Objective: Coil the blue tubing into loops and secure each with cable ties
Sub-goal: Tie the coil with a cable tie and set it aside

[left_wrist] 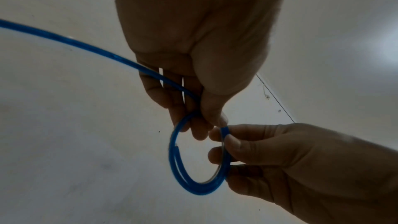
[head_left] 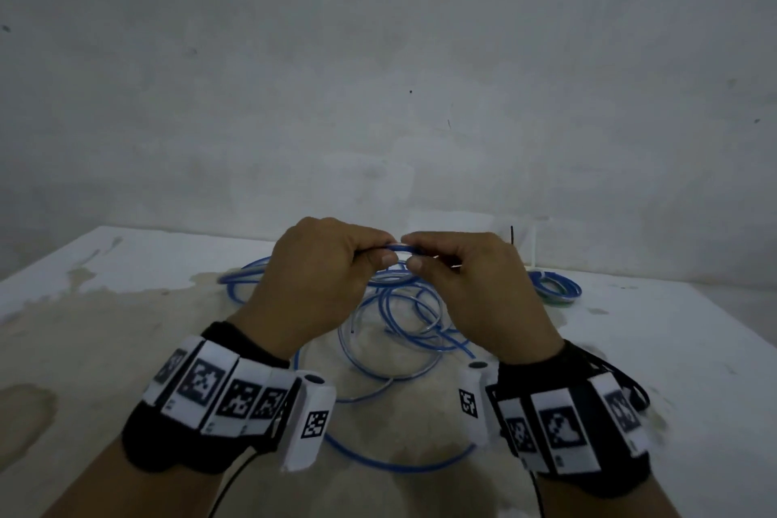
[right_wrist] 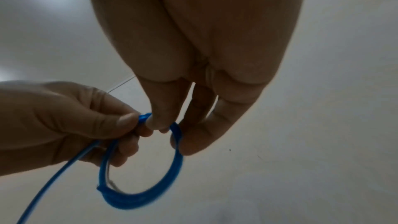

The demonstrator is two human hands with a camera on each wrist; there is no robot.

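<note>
Both hands are raised over the table and meet at a small loop of blue tubing. My left hand pinches the loop's top between thumb and fingers, and the tubing's long tail runs across its fingers and off to the left. My right hand pinches the same loop just beside it, fingers curled round its right side. The loop is about two turns, hanging below the fingertips, as the right wrist view also shows. Loose tubing sprawls on the table beneath.
The white table is stained brown in the middle and ends at a grey wall. A bundled blue coil lies at the back right, with a thin white strip and a dark stick upright near it. More tubing curves at the back left.
</note>
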